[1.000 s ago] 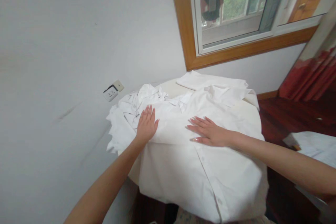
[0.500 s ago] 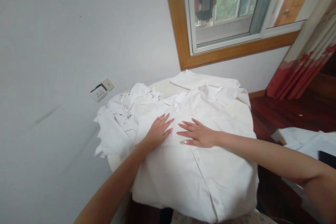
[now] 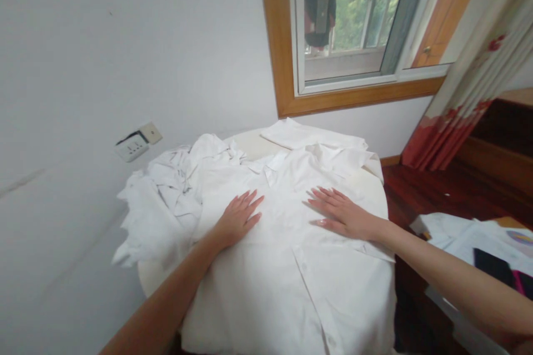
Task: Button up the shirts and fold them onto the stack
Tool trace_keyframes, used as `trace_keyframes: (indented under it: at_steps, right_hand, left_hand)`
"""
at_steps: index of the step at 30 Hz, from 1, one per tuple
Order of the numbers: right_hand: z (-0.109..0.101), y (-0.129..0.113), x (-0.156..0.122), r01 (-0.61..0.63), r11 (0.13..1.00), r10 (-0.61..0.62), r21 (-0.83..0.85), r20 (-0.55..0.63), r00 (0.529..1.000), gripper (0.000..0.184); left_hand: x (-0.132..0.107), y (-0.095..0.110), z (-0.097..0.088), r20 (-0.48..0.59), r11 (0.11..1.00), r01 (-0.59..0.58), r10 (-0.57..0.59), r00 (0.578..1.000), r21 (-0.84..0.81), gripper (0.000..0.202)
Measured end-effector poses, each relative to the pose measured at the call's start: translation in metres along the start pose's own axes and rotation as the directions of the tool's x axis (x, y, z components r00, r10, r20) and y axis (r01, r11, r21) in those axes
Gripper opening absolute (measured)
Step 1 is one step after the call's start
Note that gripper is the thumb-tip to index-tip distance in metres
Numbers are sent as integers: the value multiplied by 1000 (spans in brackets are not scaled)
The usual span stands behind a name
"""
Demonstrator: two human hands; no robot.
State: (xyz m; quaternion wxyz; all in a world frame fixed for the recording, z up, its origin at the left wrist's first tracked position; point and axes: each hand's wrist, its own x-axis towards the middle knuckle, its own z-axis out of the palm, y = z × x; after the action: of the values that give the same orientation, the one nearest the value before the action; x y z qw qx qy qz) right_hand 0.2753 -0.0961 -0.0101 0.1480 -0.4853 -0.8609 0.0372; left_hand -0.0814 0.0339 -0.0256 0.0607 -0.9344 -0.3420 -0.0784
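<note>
White shirt [image 3: 275,277] lies spread across a round, pale table [image 3: 252,144]. Buttoned placket [image 3: 315,299] faces up, running slantwise; midsection nearly flat, far portion rumpled, lower section draped toward the near side.

From my feed I see a pale wall [image 3: 175,39] at left, a wood-framed window [image 3: 358,28] upper right, a red-and-cream curtain [image 3: 466,89] at right, and dark reddish flooring [image 3: 433,191] below it.

Soft daylight through the window [image 3: 366,16], grey-shaded wall [image 3: 125,55], dim floor [image 3: 420,191], slight overall blur
</note>
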Motion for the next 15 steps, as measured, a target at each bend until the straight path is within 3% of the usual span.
trace_keyframes:
  at_steps: [3, 8, 11, 15]
  right_hand:
    - [2, 3, -11, -55, 997, 53, -51, -32, 998, 58]
    - [-8, 17, -6, -3, 998, 3, -70, -13, 1000, 53]
    - [-31, 50, 18, -60, 990, 44, -124, -131, 990, 43]
    - [-64, 113, 61, -314, 911, 241, -266, -274, 931, 38]
  left_hand:
    - [0, 0, 2, -6, 1000, -8, 8, 1000, 6, 53]
    - [0, 2, -1, -37, 1000, 0, 0, 999, -1, 52]
    - [0, 3, -1, -47, 1000, 6, -6, 999, -8, 52]
    - [-1, 2, 0, -62, 1000, 11, -13, 998, -29, 51]
